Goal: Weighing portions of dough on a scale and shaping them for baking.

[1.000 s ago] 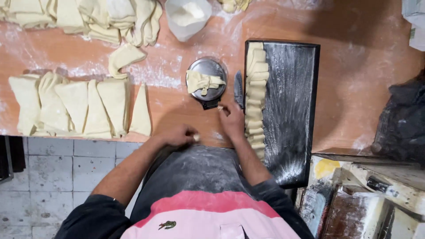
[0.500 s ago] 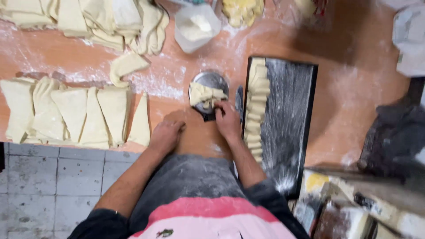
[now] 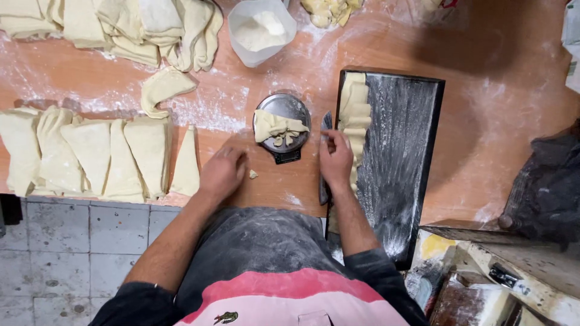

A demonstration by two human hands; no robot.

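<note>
My left hand point(image 3: 222, 172) lies palm down on the floured wooden table point(image 3: 483, 102), fingers loosely bent and holding nothing I can see. A small dough scrap point(image 3: 253, 174) sits just right of it. My right hand point(image 3: 336, 158) rests over a knife point(image 3: 326, 122) lying between the scale and the tray, fingertips together at the blade. I cannot tell whether it grips the knife. A round metal scale point(image 3: 290, 105) just beyond both hands carries pale dough pieces point(image 3: 275, 128).
A black floured tray point(image 3: 405, 157) on the right holds a row of shaped dough pieces point(image 3: 353, 111) along its left side. Flat dough triangles point(image 3: 90, 154) lie at left, with a dough pile point(image 3: 121, 24) and a white flour tub point(image 3: 261, 30) at the back. Cluttered boxes point(image 3: 501, 284) stand lower right.
Both hands moved from the table's front edge up toward the scale. The right hand then shifted right onto the knife beside the tray.
</note>
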